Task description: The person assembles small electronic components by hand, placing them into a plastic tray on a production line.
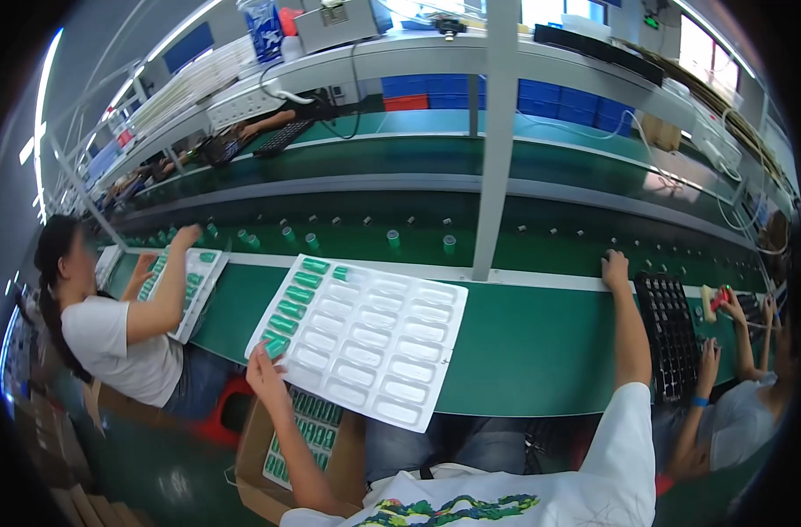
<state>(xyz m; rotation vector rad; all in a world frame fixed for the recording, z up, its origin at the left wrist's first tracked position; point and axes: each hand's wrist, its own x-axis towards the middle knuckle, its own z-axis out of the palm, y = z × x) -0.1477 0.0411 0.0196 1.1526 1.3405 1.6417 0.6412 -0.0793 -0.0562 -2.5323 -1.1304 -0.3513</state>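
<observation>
A white plastic tray [378, 329] with rows of oblong pockets lies tilted at the bench's front edge. Green cylinders [292, 309] fill its left column, and one more green cylinder [341, 273] sits at the top of the second column. My left hand [265, 373] grips the tray's lower left corner, its fingers beside the lowest cylinder. Far to the right, my right hand [615, 269] reaches over to the near side of the green conveyor belt [559, 256]. Its fingers are curled downward, and whatever lies between them is hidden.
Upright green cylinders [393, 238] and small metallic pieces stand on the belt. A grey post [497, 140] rises mid-bench. Below left, a cardboard box [343, 443] holds filled trays. A black tray [667, 334] lies right. Co-workers [124, 325] sit on both sides.
</observation>
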